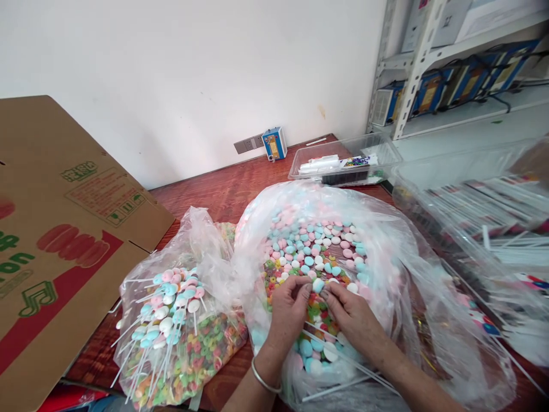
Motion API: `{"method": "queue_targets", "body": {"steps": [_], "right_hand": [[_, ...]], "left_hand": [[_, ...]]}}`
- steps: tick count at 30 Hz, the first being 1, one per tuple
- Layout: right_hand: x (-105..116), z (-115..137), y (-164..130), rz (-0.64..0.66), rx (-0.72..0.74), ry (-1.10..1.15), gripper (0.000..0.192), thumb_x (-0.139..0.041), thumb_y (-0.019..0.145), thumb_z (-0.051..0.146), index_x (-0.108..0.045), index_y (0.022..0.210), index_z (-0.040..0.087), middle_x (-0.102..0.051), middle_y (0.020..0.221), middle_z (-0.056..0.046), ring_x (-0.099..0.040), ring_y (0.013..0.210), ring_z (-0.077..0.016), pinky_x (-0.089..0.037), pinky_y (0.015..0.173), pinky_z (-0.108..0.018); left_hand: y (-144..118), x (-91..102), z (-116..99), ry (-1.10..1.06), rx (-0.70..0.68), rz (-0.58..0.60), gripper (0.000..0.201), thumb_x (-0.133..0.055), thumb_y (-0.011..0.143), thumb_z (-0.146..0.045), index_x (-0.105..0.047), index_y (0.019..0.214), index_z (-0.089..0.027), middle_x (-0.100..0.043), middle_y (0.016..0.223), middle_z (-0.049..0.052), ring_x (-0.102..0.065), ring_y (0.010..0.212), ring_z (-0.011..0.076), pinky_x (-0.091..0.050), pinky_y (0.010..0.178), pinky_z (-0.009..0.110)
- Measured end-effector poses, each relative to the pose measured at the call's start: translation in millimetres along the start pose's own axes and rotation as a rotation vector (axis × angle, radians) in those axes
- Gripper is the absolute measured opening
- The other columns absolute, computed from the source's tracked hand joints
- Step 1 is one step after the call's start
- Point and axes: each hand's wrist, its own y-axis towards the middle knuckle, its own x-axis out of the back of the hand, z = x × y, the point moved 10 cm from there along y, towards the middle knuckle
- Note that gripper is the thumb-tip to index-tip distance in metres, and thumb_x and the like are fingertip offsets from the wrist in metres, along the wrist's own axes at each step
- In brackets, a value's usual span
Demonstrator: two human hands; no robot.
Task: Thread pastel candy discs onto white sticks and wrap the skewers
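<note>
**A:** What do I see at the hands now?

**B:** I see both hands inside the mouth of the large clear bag (386,240). The left hand (288,309) and the right hand (352,317) meet over one pale blue candy disc (318,284). The fingertips of both hands are closed on it, pinching it from the two sides. Thin white sticks (343,360) run under the right hand; I cannot tell if the fingers hold them.

**A:** How much room is around the grip?

**B:** Not much. The rim of the bag stands up on all sides of the hands, and more discs and coloured ring candies (317,315) lie directly under them. Just to the left of the grip is a smaller bag (201,240) with finished lollipops (171,303); its edge touches the large bag. Further left, a cardboard box (64,240) leans over the table edge.

**A:** And on the right?

**B:** A bag with long white sticks (493,217) lies close. Beyond the grip, a clear tray (381,150) stands on the bare wooden table (223,194).
</note>
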Motion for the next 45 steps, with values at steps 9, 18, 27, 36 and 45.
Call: {"method": "queue_targets", "body": {"steps": [9, 18, 27, 36, 45], "right_hand": [[7, -16, 1, 0.010, -0.124, 0.248, 0.027, -0.042, 0.093, 0.044, -0.049, 0.076, 0.024, -0.041, 0.047, 0.009, -0.040, 0.040, -0.0129, -0.033, 0.046, -0.025], [0, 3, -1, 0.044, 0.008, -0.022, 0.025, -0.041, 0.092, 0.031, -0.046, 0.070, 0.022, -0.052, 0.064, 0.003, -0.052, 0.062, -0.0159, -0.035, 0.059, -0.026], [-10, -2, -2, 0.078, -0.005, -0.099, 0.024, -0.038, 0.094, 0.028, -0.044, 0.071, 0.022, -0.052, 0.063, 0.004, -0.050, 0.061, -0.0152, -0.029, 0.059, -0.026], [-5, 15, -6, 0.002, 0.073, -0.149, 0.027, -0.038, 0.091, 0.021, -0.037, 0.063, 0.022, -0.050, 0.063, 0.002, -0.048, 0.061, -0.0146, -0.031, 0.059, -0.026], [1, 13, -4, 0.009, 0.068, -0.182, 0.024, -0.036, 0.095, 0.025, -0.051, 0.077, 0.021, -0.060, 0.080, -0.003, -0.056, 0.075, -0.0181, -0.037, 0.067, -0.028]], "left_hand": [[39, 65.1, -10, 0.782, -0.266, -0.183, 0.026, -0.045, 0.085, -0.007, -0.065, 0.096, -0.020, -0.062, 0.102, 0.008, -0.053, 0.099, 0.0229, -0.041, 0.093, 0.038], [37, 58.7, -5, 0.456, -0.120, -0.206, 0.009, -0.055, 0.085, -0.021, -0.059, 0.078, -0.019, -0.062, 0.078, 0.003, -0.056, 0.077, 0.0187, -0.044, 0.074, 0.032], [17, 24.5, 17, -0.257, 0.210, -0.091, 0.021, -0.071, 0.075, -0.034, -0.064, 0.082, -0.016, -0.067, 0.071, 0.002, -0.063, 0.068, 0.0153, -0.050, 0.064, 0.026], [13, 7.4, 27, -0.577, 0.269, -0.087, 0.031, -0.077, 0.073, -0.035, -0.068, 0.099, -0.020, -0.064, 0.080, -0.001, -0.057, 0.068, 0.0091, -0.047, 0.065, 0.021], [5, -28.4, 24, -0.726, 0.331, 0.026, 0.026, -0.073, 0.077, -0.041, -0.075, 0.089, -0.018, -0.069, 0.085, 0.005, -0.062, 0.079, 0.0151, -0.051, 0.078, 0.027]]}}
